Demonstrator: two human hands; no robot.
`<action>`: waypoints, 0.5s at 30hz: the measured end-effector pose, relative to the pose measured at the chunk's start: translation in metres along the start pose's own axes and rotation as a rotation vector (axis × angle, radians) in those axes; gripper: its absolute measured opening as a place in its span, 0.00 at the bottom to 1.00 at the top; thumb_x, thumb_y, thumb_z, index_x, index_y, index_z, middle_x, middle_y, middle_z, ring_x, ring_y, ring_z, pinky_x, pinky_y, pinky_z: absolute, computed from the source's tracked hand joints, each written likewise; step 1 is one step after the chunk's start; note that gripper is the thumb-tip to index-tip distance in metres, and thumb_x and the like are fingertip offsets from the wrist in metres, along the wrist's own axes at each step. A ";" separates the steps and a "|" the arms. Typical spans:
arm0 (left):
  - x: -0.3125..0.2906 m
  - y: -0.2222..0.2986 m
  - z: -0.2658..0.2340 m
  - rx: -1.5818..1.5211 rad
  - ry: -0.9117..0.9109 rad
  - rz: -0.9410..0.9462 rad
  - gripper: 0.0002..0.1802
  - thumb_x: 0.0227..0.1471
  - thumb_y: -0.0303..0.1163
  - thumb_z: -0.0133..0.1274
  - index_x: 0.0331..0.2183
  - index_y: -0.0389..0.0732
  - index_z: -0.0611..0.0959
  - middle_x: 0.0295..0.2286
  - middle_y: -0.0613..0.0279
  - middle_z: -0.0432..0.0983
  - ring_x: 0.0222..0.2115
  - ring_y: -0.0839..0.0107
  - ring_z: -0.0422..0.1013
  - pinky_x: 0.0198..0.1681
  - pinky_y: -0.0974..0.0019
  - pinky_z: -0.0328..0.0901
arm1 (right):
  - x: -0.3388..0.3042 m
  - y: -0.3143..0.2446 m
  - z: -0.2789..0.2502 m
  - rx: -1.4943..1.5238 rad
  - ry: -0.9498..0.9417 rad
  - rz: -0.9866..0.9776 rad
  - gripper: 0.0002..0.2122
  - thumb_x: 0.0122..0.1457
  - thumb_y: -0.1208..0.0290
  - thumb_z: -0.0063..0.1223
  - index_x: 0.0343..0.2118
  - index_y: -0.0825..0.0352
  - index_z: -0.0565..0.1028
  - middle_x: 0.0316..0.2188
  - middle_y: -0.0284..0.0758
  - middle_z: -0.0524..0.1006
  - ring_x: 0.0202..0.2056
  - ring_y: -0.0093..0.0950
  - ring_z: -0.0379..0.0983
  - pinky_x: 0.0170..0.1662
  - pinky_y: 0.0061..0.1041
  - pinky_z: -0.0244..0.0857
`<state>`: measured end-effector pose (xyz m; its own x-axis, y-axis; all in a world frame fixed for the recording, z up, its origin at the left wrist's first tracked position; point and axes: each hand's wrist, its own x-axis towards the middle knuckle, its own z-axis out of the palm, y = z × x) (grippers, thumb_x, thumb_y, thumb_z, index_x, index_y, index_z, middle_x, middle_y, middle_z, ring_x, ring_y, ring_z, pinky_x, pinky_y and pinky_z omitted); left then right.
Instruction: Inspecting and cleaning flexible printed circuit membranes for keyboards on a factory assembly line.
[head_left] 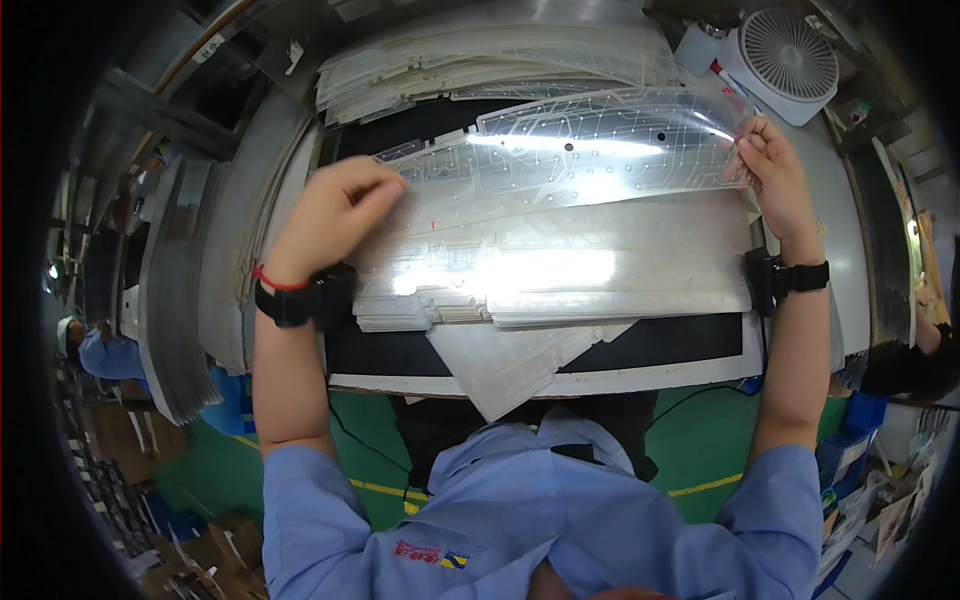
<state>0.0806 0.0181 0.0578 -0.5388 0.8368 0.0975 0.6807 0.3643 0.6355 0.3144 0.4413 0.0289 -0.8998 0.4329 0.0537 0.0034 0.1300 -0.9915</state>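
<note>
Pinching the clear sheet (620, 150) with the right hand (778, 175), curling the left hand (342, 208) beside it — cannot tell if gripping — probably to spread it over the stack (640, 265).

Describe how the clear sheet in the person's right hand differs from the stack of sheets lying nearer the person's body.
The clear sheet looks like a single piece; the stack shows many layered edges.
The clear sheet curves where the right hand pinches its right end; the stack lies flat.
The clear sheet shows crisp lines and dots; the stack looks cloudier.
Both are long, pale and shiny with glare.
</note>
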 end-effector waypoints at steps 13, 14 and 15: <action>-0.018 0.043 0.021 0.318 -0.118 0.165 0.10 0.47 0.23 0.52 0.35 0.35 0.83 0.26 0.53 0.74 0.28 0.56 0.71 0.32 0.63 0.66 | 0.000 0.003 -0.001 -0.072 0.020 -0.001 0.04 0.65 0.73 0.42 0.40 0.62 0.68 0.38 0.31 0.78 0.28 0.14 0.71 0.31 0.12 0.61; -0.018 0.044 0.021 0.323 -0.122 0.160 0.10 0.47 0.23 0.52 0.35 0.35 0.83 0.26 0.53 0.74 0.28 0.56 0.71 0.32 0.63 0.67 | 0.001 0.004 -0.002 -0.071 0.015 -0.001 0.04 0.65 0.73 0.41 0.40 0.62 0.68 0.38 0.31 0.78 0.28 0.14 0.71 0.31 0.12 0.61; -0.019 0.044 0.022 0.328 -0.117 0.163 0.10 0.47 0.23 0.52 0.35 0.35 0.83 0.26 0.53 0.74 0.28 0.56 0.71 0.32 0.62 0.67 | 0.001 0.004 -0.003 -0.076 0.013 -0.007 0.04 0.65 0.73 0.41 0.40 0.62 0.68 0.38 0.31 0.78 0.28 0.13 0.71 0.31 0.12 0.61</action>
<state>0.1313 0.0267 0.0671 -0.3627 0.9287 0.0773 0.8857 0.3178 0.3383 0.3143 0.4447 0.0249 -0.8942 0.4433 0.0626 0.0306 0.1999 -0.9793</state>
